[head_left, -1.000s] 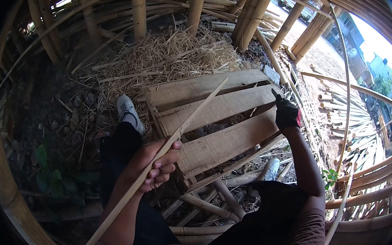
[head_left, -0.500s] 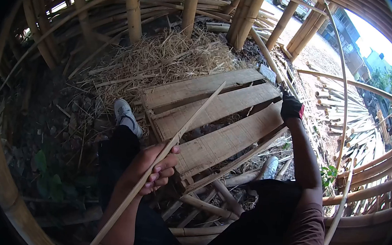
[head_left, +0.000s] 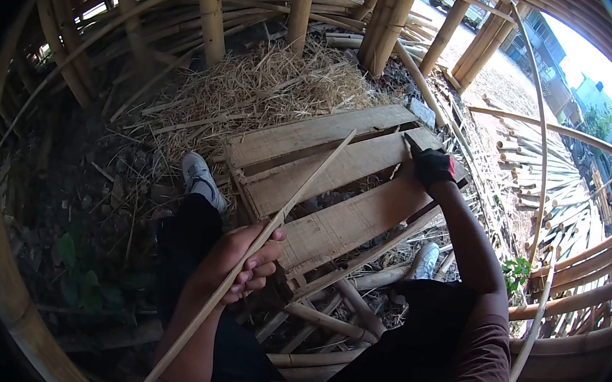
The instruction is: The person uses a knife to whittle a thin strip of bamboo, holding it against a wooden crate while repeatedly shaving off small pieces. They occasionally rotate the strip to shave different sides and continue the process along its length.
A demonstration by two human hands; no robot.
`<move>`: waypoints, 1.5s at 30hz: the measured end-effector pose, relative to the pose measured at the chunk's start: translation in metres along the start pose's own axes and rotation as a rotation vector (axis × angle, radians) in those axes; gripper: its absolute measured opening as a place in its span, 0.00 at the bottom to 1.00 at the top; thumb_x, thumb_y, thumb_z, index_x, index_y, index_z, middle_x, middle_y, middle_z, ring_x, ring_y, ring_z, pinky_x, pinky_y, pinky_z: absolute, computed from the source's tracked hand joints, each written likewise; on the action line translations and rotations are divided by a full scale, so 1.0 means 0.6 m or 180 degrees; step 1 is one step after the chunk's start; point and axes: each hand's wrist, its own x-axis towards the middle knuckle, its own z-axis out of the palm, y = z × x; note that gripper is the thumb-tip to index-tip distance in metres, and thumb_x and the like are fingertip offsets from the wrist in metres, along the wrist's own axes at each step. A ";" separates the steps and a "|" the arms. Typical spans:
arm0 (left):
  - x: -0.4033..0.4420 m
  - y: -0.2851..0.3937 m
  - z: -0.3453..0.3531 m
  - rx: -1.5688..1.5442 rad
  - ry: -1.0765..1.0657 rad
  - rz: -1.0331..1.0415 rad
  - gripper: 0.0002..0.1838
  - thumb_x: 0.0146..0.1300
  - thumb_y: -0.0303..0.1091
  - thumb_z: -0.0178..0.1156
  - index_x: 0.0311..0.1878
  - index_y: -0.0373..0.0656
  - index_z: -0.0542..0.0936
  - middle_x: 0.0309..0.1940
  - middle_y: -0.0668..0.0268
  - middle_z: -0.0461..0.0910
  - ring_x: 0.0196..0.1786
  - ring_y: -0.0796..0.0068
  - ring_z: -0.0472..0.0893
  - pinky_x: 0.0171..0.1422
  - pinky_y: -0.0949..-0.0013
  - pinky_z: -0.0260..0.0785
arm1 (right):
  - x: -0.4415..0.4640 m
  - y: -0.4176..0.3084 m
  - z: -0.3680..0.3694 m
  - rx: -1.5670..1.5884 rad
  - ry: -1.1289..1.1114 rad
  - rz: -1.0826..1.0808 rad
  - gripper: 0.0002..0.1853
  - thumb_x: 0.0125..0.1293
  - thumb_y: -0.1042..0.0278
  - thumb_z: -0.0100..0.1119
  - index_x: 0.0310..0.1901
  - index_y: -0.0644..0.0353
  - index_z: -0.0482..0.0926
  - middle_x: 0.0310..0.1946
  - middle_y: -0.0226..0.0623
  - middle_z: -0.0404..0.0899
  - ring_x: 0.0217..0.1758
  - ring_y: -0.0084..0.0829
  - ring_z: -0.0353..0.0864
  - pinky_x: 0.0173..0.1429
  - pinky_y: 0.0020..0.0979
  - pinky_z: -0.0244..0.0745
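Observation:
A long split bamboo strip (head_left: pixel 318 176) runs diagonally through the closed fingers of my left hand (head_left: pixel 250 260). Its upper end, narrowing to a point, rises over a low slatted wooden table (head_left: pixel 341 208); the lower end passes back beside my forearm. My right hand (head_left: pixel 434 169) wears a black and red glove and is closed at the table's far right corner. A narrow dark tool (head_left: pixel 408 142), perhaps a knife, sticks out of the glove toward the upper left. Most of the tool is hidden, and I cannot tell whether it touches the slats.
A heap of straw-like shavings (head_left: pixel 256 96) lies beyond the table. Bamboo posts (head_left: pixel 382 30) stand behind it, and a bamboo railing (head_left: pixel 572 309) curves along the right. Cut bamboo poles (head_left: pixel 550 190) lie outside. My shoes (head_left: pixel 198 174) are on either side of the table.
My right hand has moved left and slightly inward over the table's corner, with the dark tool in it. My left hand and the bamboo strip have barely moved.

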 end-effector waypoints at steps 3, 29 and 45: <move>0.002 0.000 0.015 0.0084 0.0206 -0.0040 0.12 0.79 0.40 0.38 0.44 0.42 0.65 0.13 0.77 0.60 0.08 0.90 0.58 0.07 0.85 0.51 | 0.036 0.077 0.082 -0.0116 0.0546 0.0157 0.22 0.74 0.66 0.41 0.67 0.47 0.70 0.35 0.45 0.83 0.35 0.42 0.86 0.36 0.43 0.79; 0.000 -0.005 0.025 0.0224 0.0178 -0.0100 0.16 0.80 0.45 0.38 0.43 0.42 0.66 0.13 0.79 0.60 0.08 0.92 0.57 0.09 0.87 0.51 | -0.031 -0.105 -0.081 0.2899 0.0170 -0.0155 0.21 0.72 0.49 0.51 0.56 0.53 0.80 0.51 0.45 0.83 0.55 0.47 0.80 0.58 0.40 0.74; 0.007 -0.013 0.009 -0.0254 0.0046 -0.0228 0.12 0.79 0.37 0.34 0.46 0.41 0.65 0.13 0.76 0.62 0.07 0.88 0.61 0.07 0.84 0.53 | -0.190 -0.235 -0.207 0.1306 0.0607 -0.2013 0.14 0.70 0.66 0.50 0.53 0.45 0.81 0.43 0.31 0.81 0.41 0.35 0.86 0.38 0.37 0.81</move>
